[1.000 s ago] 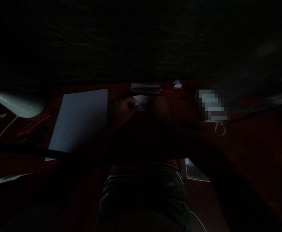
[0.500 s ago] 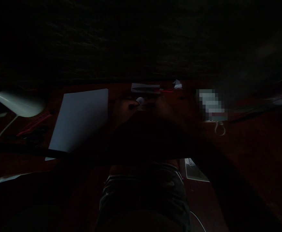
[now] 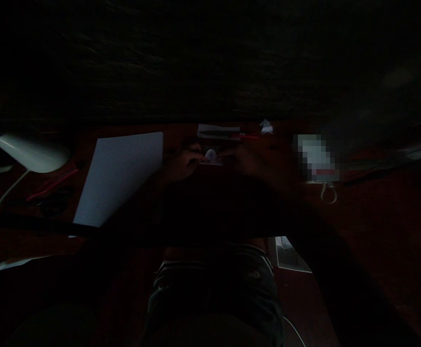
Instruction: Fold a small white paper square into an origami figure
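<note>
Very dim light hides much of the detail. A small piece of white paper (image 3: 211, 155), with a curved top and a flat lower edge, is between my two hands above the dark reddish table. On its left side, the fingers of my left hand (image 3: 186, 161) are closed on its edge. My right hand (image 3: 244, 158) reaches in from the other side, and its fingertips touch the paper's right part; most of that hand is lost in shadow. Just beyond the hands, a dark-bladed knife with a red handle (image 3: 248, 136) lies across a white paper strip (image 3: 210, 128).
A stack of white paper (image 3: 124, 168) lies to the left. Farther left are a white lamp head (image 3: 37, 154), a red tool (image 3: 53, 183) and black scissors (image 3: 55, 202). A crumpled paper scrap (image 3: 267, 126) sits at the back, and a blurred-out pale object (image 3: 315, 154) at the right.
Both hands have shifted slightly around the small paper, and the fingers no longer cover its middle as much. Its curved top and flat lower edge show more clearly. Other things stay in place.
</note>
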### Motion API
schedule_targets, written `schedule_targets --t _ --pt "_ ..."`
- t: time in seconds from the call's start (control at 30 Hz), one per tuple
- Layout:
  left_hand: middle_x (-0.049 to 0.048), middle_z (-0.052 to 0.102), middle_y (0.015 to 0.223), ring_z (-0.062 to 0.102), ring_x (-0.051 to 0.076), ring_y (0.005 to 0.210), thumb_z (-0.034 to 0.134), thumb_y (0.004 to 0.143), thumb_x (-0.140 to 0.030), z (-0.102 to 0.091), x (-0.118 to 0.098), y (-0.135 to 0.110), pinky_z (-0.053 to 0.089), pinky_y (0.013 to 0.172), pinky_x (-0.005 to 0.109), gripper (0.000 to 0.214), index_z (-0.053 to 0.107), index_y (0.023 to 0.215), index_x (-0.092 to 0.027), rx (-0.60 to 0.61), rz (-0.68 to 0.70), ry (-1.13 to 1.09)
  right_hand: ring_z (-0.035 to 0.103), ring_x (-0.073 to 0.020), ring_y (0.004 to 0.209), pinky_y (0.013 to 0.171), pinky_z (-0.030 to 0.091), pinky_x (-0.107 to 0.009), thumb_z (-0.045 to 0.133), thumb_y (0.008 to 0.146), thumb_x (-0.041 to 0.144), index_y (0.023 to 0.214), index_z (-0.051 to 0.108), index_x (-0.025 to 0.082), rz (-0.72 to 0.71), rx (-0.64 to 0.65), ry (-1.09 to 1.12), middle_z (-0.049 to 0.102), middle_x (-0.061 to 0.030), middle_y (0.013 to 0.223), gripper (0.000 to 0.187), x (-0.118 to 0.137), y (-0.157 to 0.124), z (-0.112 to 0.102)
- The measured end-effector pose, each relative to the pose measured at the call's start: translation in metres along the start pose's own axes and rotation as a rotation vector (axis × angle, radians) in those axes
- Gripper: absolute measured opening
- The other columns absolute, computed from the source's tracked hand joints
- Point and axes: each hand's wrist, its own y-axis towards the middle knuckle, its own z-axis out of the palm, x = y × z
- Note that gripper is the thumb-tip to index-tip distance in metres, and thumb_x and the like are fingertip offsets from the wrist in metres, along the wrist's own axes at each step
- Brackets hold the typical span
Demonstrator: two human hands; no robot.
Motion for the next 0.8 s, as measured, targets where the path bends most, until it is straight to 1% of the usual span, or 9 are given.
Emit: schedule_targets --t 0.07,0.13,0.23,0.37,0.5,0.6,0.7,0.8 --pt "0.0067 0.077 0.111 0.071 0.025 0.111 0.061 0.1 -0.012 -0.0003 0.0012 0.0013 0.058 0.107 0.042 0.032 0.091 0.099 -0.024 0.0 -0.007 0.006 0.084 -0.026 0.116 0.107 0.062 -0.04 0.068 0.095 0.007 0.112 0.096 0.03 -0.007 -0.01 0.011 0.092 -0.0033 0.113 0.04 -0.0019 0.0008 0.0008" --pt "0.0066 0.076 0.109 0.07 0.025 0.11 0.064 0.1 -0.014 -0.0002 0.0022 0.0022 0.057 0.105 0.041 0.028 0.09 0.095 -0.024 -0.006 -0.009 0.016 0.083 -0.026 0.117 0.106 0.062 -0.039 0.069 0.093 0.006 0.113 0.096 0.03 -0.007 -0.007 0.019 0.092 -0.0032 0.114 0.041 -0.0032 0.0016 0.0014" --pt "0.0066 0.076 0.106 0.07 0.025 0.107 0.067 0.1 -0.017 0.0 0.0028 0.0025 0.057 0.103 0.041 0.023 0.088 0.093 -0.023 -0.02 -0.005 0.015 0.083 -0.0263 0.116 0.107 0.061 -0.04 0.07 0.094 0.005 0.111 0.096 0.03 -0.002 0.01 0.017 0.092 -0.0034 0.115 0.04 -0.004 0.0024 0.0016" --pt "0.0078 0.077 0.105 0.071 0.025 0.105 0.068 0.101 -0.021 -0.0002 0.0022 0.0014 0.058 0.103 0.042 0.021 0.085 0.089 -0.022 -0.032 0.04 0.022 0.083 -0.0253 0.118 0.109 0.06 -0.04 0.07 0.095 0.005 0.107 0.095 0.03 -0.029 0.005 0.03 0.092 -0.0034 0.117 0.038 -0.0055 0.0034 0.0035" --pt "0.0072 0.08 0.111 0.074 0.025 0.108 0.071 0.099 -0.022 -0.0002 0.0009 0.0011 0.059 0.101 0.04 0.017 0.088 0.096 -0.023 -0.025 0.063 0.017 0.083 -0.0248 0.114 0.104 0.06 -0.039 0.07 0.094 0.004 0.104 0.095 0.028 -0.012 -0.01 0.033 0.091 -0.0039 0.115 0.035 -0.0084 0.0042 0.0063" --pt "0.0063 0.083 0.112 0.076 0.023 0.106 0.07 0.098 -0.019 -0.0002 0.0 0.0019 0.06 0.099 0.038 0.021 0.09 0.097 -0.025 -0.02 0.087 -0.003 0.082 -0.0248 0.111 0.102 0.06 -0.038 0.071 0.094 0.005 0.103 0.094 0.027 -0.014 -0.016 0.028 0.091 -0.0047 0.115 0.033 -0.0101 0.0039 0.0067" --pt "0.0055 0.084 0.105 0.078 0.022 0.1 0.068 0.098 -0.016 -0.0007 -0.0009 0.0028 0.06 0.097 0.037 0.024 0.09 0.094 -0.025 -0.022 0.106 -0.012 0.083 -0.0254 0.11 0.102 0.061 -0.038 0.076 0.094 0.009 0.108 0.094 0.027 -0.023 -0.033 0.027 0.091 -0.0059 0.119 0.029 -0.0102 0.0031 0.006" --pt "0.0048 0.084 0.101 0.078 0.022 0.098 0.07 0.096 -0.015 -0.001 -0.0021 0.0029 0.06 0.095 0.037 0.021 0.089 0.093 -0.025 -0.018 0.079 -0.01 0.084 -0.0262 0.109 0.102 0.062 -0.04 0.08 0.094 0.014 0.115 0.093 0.028 -0.019 -0.039 0.04 0.091 -0.0067 0.119 0.029 -0.0082 0.0027 0.0055"
